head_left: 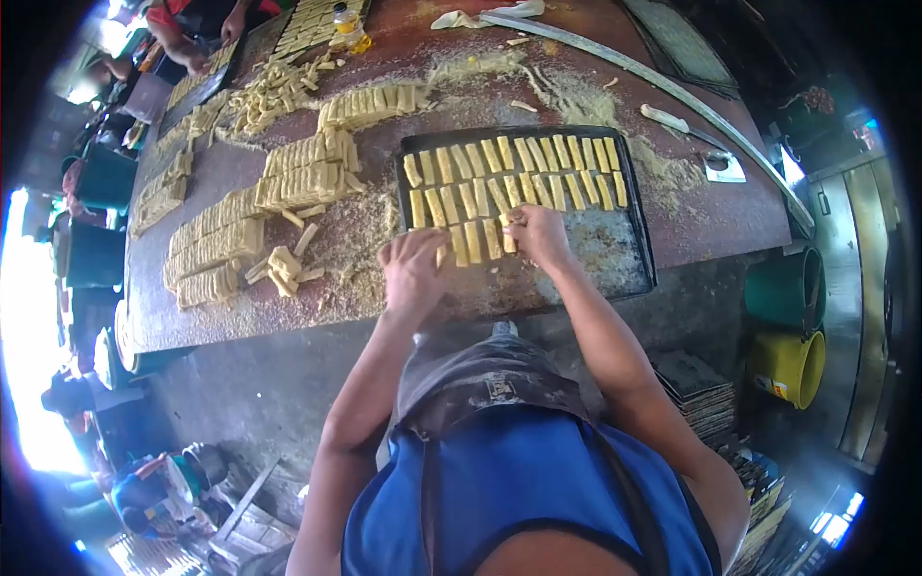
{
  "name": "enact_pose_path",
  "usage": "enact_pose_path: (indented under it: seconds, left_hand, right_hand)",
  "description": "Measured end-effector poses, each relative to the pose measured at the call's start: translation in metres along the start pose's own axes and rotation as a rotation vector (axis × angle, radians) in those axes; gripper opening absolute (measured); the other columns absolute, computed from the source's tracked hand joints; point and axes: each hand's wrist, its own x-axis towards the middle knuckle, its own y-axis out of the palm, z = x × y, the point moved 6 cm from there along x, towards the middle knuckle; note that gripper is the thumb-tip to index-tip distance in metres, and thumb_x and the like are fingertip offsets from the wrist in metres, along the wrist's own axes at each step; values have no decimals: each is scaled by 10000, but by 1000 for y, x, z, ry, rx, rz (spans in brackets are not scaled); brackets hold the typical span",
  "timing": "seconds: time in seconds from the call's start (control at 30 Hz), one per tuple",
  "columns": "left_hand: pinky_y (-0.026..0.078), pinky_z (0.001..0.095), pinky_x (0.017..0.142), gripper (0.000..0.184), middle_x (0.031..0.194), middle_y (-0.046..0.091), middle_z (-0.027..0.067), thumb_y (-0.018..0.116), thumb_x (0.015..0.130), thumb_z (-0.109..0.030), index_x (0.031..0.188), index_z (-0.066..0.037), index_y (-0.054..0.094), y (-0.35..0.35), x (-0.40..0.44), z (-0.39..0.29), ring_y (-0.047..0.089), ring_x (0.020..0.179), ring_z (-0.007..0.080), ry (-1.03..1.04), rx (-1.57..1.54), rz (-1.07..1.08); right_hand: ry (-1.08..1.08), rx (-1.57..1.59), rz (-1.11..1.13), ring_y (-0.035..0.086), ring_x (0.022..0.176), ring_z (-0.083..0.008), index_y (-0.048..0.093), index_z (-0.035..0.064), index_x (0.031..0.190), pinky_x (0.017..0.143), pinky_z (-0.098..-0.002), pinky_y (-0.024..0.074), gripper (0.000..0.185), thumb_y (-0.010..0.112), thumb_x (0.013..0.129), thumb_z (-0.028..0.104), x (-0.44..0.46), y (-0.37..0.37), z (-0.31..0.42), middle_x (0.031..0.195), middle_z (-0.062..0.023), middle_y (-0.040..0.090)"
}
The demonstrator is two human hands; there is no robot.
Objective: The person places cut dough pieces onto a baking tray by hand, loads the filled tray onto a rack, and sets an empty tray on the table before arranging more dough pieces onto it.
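Note:
A dark baking tray (576,274) lies at the table's near edge, with two full rows of pale dough sticks (499,154) and a shorter third row. My right hand (540,233) is closed on a dough stick (509,240) at the right end of that third row. At the row's left end, my left hand (413,274) has its fingers closed around a dough stick (442,254), partly hidden by them. Between the hands, several sticks stand side by side on the tray. Its lower right part shows bare, stained metal.
Stacked dough sticks (312,168) and loose scraps (283,269) lie left of the tray. A long metal strip (653,77) and a knife (667,119) lie to the right. A bottle (351,34) stands at the back; another person's hand (197,62) is at the far left.

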Motion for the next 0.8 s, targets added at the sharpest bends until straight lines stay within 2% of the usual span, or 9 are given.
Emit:
enact_pose_path:
  seconds: [0.23, 0.3, 0.37, 0.47, 0.53, 0.57, 0.67, 0.73, 0.8]
  left_hand:
    - [353, 423, 983, 270, 1124, 668, 38, 734, 823, -198, 1089, -149, 717, -96, -70, 120, 584, 1098, 247, -384, 87, -205]
    - [391, 426, 965, 299, 1122, 666, 75, 735, 828, -208, 1114, -124, 709, -118, -84, 162, 589, 1097, 269, -576, -79, -274]
    - [423, 420, 950, 321, 1108, 664, 103, 733, 832, -201, 1137, -111, 700, -137, -91, 201, 598, 1079, 283, -627, -57, -309]
    - [487, 407, 920, 364, 1081, 660, 159, 731, 839, -187, 1185, -84, 681, -154, -95, 258, 617, 1043, 312, -705, -29, -349]
    - [513, 400, 886, 413, 1089, 664, 171, 733, 835, -177, 1229, -76, 659, -141, -100, 293, 643, 1006, 315, -912, -293, -120]
    - [527, 397, 858, 453, 1117, 663, 184, 735, 833, -185, 1260, -71, 640, -135, -100, 300, 658, 990, 317, -862, -411, -126]
    - [530, 399, 855, 444, 1150, 656, 189, 722, 848, -191, 1266, -71, 636, -133, -98, 306, 654, 1012, 320, -816, -393, -82]
    - [533, 411, 855, 479, 1205, 622, 198, 709, 851, -190, 1305, -77, 604, -133, -100, 306, 647, 1025, 334, -808, -381, -78]
    - [524, 420, 878, 488, 1216, 613, 205, 691, 865, -192, 1328, -84, 584, -136, -101, 303, 639, 1041, 348, -763, -345, -102]
  right_hand:
    - [56, -137, 20, 723, 815, -230, 727, 40, 1022, 761, -361, 560, 324, 804, 779, 239, 11, -3, -13, 931, -133, 746]
    - [79, -171, 40, 723, 801, -226, 721, 37, 1027, 761, -359, 561, 319, 797, 788, 232, 20, 17, 7, 921, -135, 744]
    - [-140, -184, -335, 712, 745, -180, 709, 31, 1031, 679, -329, 568, 281, 760, 843, 234, 16, 15, 79, 886, -118, 744]
    - [-122, 116, 167, 672, 663, -111, 703, 53, 1095, 544, -235, 535, 248, 665, 945, 247, 29, 118, 169, 861, -89, 740]
    - [-187, -56, 468, 654, 637, -89, 697, 103, 1154, 568, -259, 541, 286, 657, 942, 291, 30, 203, 208, 817, -92, 722]
    - [-183, 14, 619, 659, 668, -91, 683, 122, 1201, 601, -292, 553, 319, 659, 935, 296, 33, 250, 216, 830, -94, 717]
    - [-300, -178, 674, 693, 772, -211, 595, -13, 1257, 729, -376, 583, 515, 706, 876, 316, 27, 328, 273, 992, -156, 706]
    - [-369, -419, 501, 700, 853, -277, 595, -23, 1240, 813, -373, 575, 598, 747, 809, 363, 34, 355, 282, 1005, -190, 704]
    - [-204, -469, 621, 691, 915, -295, 591, -25, 1235, 859, -378, 560, 625, 756, 784, 375, 45, 368, 281, 1039, -204, 696]
